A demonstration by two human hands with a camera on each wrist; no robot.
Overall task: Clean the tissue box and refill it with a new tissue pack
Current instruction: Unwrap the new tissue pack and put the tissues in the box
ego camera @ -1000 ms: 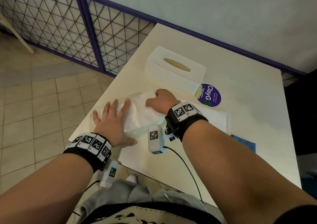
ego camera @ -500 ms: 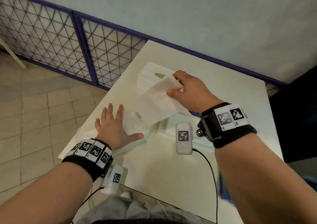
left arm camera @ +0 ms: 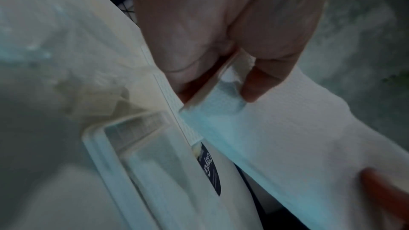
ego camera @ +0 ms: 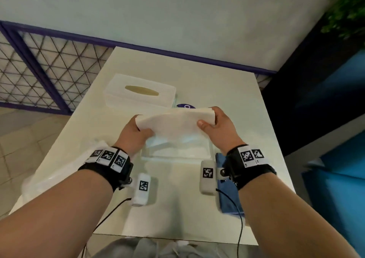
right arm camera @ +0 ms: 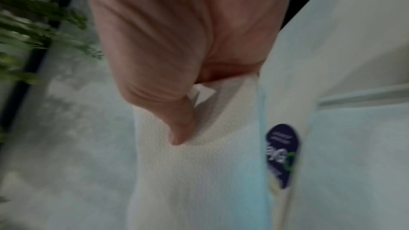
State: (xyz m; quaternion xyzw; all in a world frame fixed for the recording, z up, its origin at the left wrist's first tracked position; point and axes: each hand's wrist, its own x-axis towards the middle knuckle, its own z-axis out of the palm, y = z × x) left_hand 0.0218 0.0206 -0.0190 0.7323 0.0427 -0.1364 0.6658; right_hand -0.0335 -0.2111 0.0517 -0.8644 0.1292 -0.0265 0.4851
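Both hands hold a white tissue stack [ego camera: 173, 123] level above a shallow translucent tray [ego camera: 175, 155] on the table. My left hand [ego camera: 142, 127] pinches the stack's left end, thumb over fingers, as the left wrist view shows [left arm camera: 232, 80]. My right hand [ego camera: 207, 119] grips the right end, its thumb pressed on top of the tissue stack [right arm camera: 199, 172]. Behind them stands the white tissue box [ego camera: 138, 91] with an oval slot, empty of tissue at the slot. The tray [left arm camera: 132, 146] lies just under the left hand.
The crumpled clear plastic wrapper [ego camera: 59, 168] lies at the table's left edge. A folded blue cloth [ego camera: 227, 190] sits by my right wrist. A round purple sticker [ego camera: 185, 106] is on the table beside the box. A mesh fence and wall border the far side.
The right hand pulled the tissue stack out of the wrapper and carried it right. The left hand left the wrapper and took the stack's other end. The stack now hangs over the tray.
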